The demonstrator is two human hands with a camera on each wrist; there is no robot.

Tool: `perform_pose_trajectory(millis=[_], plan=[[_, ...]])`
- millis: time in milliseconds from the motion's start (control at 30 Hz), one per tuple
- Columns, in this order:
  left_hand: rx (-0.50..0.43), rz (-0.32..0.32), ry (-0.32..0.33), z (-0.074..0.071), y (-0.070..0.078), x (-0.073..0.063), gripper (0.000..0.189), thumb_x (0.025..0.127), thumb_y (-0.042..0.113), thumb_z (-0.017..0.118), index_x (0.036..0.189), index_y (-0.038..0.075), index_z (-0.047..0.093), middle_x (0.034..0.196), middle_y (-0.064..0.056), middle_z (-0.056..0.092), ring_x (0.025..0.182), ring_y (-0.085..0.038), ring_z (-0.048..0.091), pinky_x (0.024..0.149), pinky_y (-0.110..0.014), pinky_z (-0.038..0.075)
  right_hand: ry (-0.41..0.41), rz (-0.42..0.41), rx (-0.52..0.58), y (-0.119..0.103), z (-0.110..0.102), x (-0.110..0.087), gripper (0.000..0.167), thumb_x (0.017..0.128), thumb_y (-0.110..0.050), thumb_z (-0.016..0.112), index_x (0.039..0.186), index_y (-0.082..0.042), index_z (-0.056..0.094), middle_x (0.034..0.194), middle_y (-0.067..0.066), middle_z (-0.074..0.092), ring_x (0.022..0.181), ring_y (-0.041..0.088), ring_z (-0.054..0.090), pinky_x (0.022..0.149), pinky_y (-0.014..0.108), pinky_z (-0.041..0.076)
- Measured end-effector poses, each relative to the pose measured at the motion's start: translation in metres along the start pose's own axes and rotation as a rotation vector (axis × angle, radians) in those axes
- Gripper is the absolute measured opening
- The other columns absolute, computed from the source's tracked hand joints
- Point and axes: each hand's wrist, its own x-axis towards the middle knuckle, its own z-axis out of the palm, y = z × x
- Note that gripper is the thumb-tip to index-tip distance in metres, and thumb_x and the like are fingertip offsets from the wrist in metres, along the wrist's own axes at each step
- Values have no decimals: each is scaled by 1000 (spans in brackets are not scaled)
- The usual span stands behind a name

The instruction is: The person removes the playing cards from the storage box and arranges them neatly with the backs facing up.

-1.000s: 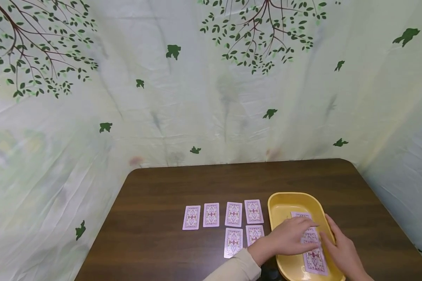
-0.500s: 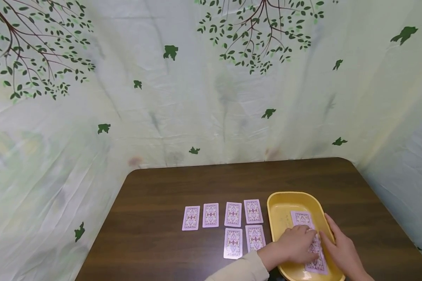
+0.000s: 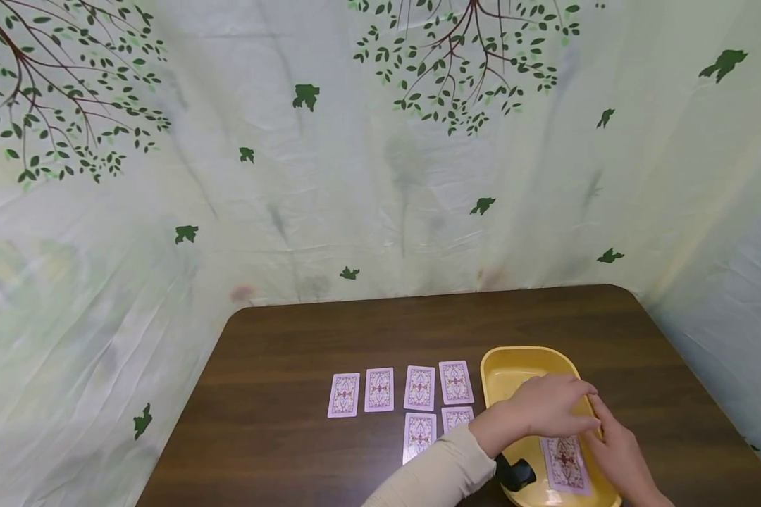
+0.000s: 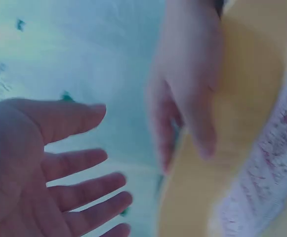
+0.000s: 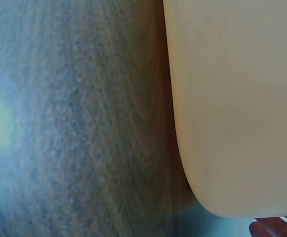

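Note:
My left hand [image 3: 553, 407] hovers over the yellow tray [image 3: 507, 373] with its fingers stretched toward my right hand. In the left wrist view the left hand [image 4: 29, 163] is empty, thumb and fingers spread apart. The right hand [image 3: 628, 461] grips the tray's right rim, thumb on the inner side and fingers outside. Playing cards lie face down in the tray; one purple-backed card [image 3: 566, 468] shows below the left hand, which covers most of the others. The right wrist view has the tray's smooth outer side [image 5: 242, 108] filling its right half.
Several more face-down playing cards lie left of the tray, including an upper-row card [image 3: 421, 388] and a lower-row card [image 3: 420, 436]. They sit on a dark wooden table [image 3: 279, 345]. Behind it hangs a leaf-patterned curtain [image 3: 368, 190]. A black wrist camera [image 3: 516, 474] overlaps the tray's left side.
Half a second ago the left fingers were down on the cards in the tray. The left hand has since risen and moved right, toward the right hand. The right hand keeps its grip.

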Motion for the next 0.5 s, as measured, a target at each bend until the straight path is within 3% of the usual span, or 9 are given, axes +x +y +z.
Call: perform_pose_trajectory(millis=[133, 233, 400, 500], plan=[[38, -80, -11, 15, -4, 18, 44, 86, 48, 55, 126, 29, 53, 118, 17, 50, 102, 2, 49, 77, -19, 43, -17, 34, 4, 1, 0, 0, 57, 96, -24, 48, 142, 2, 25, 122, 37, 43, 101, 54, 47, 74, 61, 39], [38, -111, -10, 32, -7, 26, 49, 85, 47, 58, 130, 28, 50, 121, 16, 49, 106, 1, 48, 79, -20, 42, -4, 26, 10, 1, 1, 0, 58, 94, -17, 51, 143, 0, 25, 120, 37, 46, 97, 51, 50, 71, 59, 41], [24, -147, 37, 49, -9, 28, 63, 84, 46, 60, 138, 21, 40, 128, 13, 47, 112, -2, 45, 83, -22, 41, 20, 8, 16, 0, 1, -1, 58, 91, -11, 53, 142, -1, 28, 118, 36, 48, 94, 49, 52, 70, 57, 43], [52, -186, 71, 55, -8, 26, 61, 83, 45, 60, 134, 17, 43, 125, 11, 48, 111, -2, 45, 81, -23, 41, 29, 4, 12, -1, 2, -1, 56, 91, -12, 53, 142, -2, 30, 118, 36, 48, 94, 49, 52, 70, 58, 42]])
